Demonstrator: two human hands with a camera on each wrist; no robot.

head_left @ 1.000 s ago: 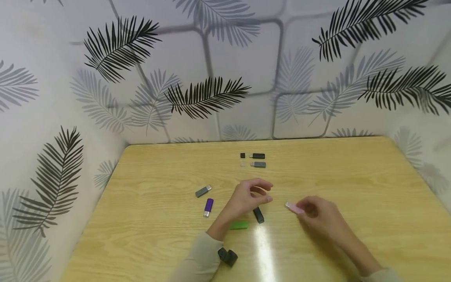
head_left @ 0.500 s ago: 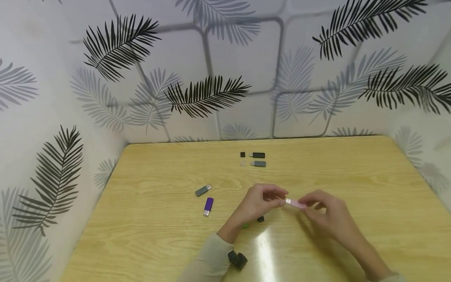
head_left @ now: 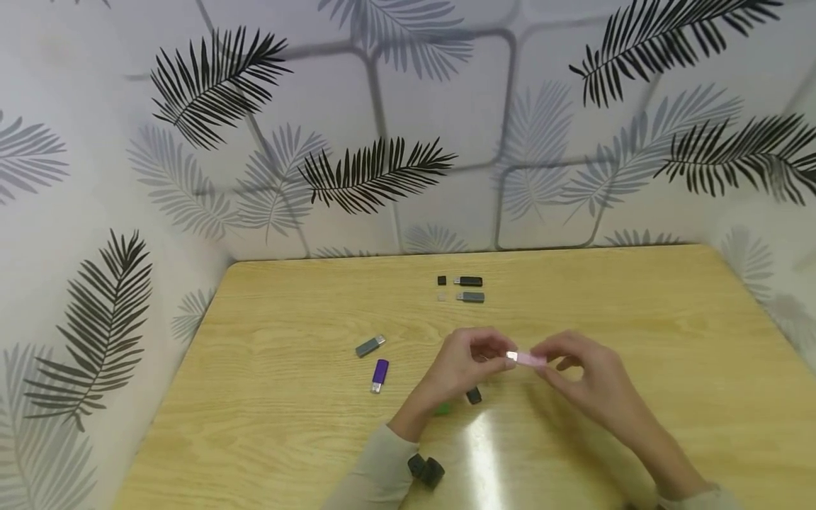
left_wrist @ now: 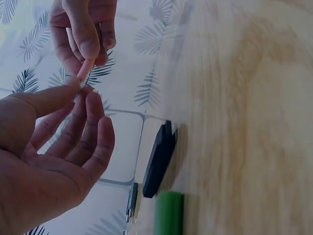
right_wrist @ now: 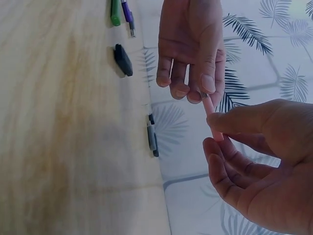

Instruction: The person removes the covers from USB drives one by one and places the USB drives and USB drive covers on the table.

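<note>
Above the table, a pink USB flash drive [head_left: 529, 359] is held between both hands, its metal plug pointing left. My right hand [head_left: 593, 368] pinches the pink body between thumb and fingers. At the plug end, my left hand [head_left: 460, 363] has its thumb and forefinger closed on the metal, as the left wrist view also shows. Whether a clear cap is between those fingertips is too small to tell. Under the left hand lie a black flash drive [head_left: 474, 395] and a green one [left_wrist: 168, 213], both partly covered in the head view.
Left of the hands lie a grey flash drive [head_left: 370, 346] and a purple one [head_left: 380, 375]. Farther back are a black drive [head_left: 469, 281], another grey drive [head_left: 471, 297], a small black cap [head_left: 442, 280] and a clear cap [head_left: 441, 297]. A patterned wall [head_left: 446, 198] borders the wooden table [head_left: 268, 425].
My left hand has moved right to the pink flash drive and now grips its plug end. My right hand has raised the drive slightly and levelled it.
</note>
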